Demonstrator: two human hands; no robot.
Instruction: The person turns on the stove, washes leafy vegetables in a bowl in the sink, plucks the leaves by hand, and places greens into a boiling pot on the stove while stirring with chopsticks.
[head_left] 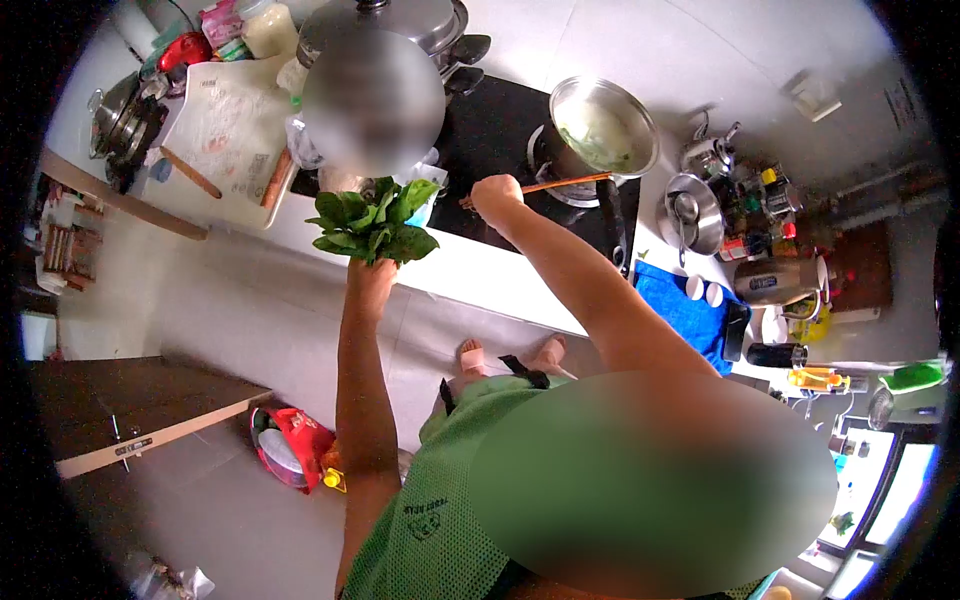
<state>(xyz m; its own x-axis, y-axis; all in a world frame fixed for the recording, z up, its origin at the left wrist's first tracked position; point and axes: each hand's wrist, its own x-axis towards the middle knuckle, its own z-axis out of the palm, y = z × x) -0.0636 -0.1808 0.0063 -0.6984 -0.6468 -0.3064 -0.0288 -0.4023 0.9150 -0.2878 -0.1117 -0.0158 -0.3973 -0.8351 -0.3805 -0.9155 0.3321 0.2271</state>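
My left hand (372, 281) is closed around the stems of a bunch of leafy greens (372, 220), with the leaves fanning out above the counter's front edge. In my right hand (496, 199) are wooden chopsticks (565, 183), which point right toward the near rim of a steel pan (652, 150). The pan sits on the black stovetop (490, 130) and holds a pale, cloudy liquid with bits of green. My right fingers are wrapped round the chopsticks' left end.
A large lidded pot (425, 25) stands at the back left, partly blurred. Left of it lies a whitish board (225, 130) with a rolling pin (277, 178). A steel bowl (690, 215), a blue cloth (680, 310) and a kettle (780, 281) are on the right. On the floor is a red bag (305, 440).
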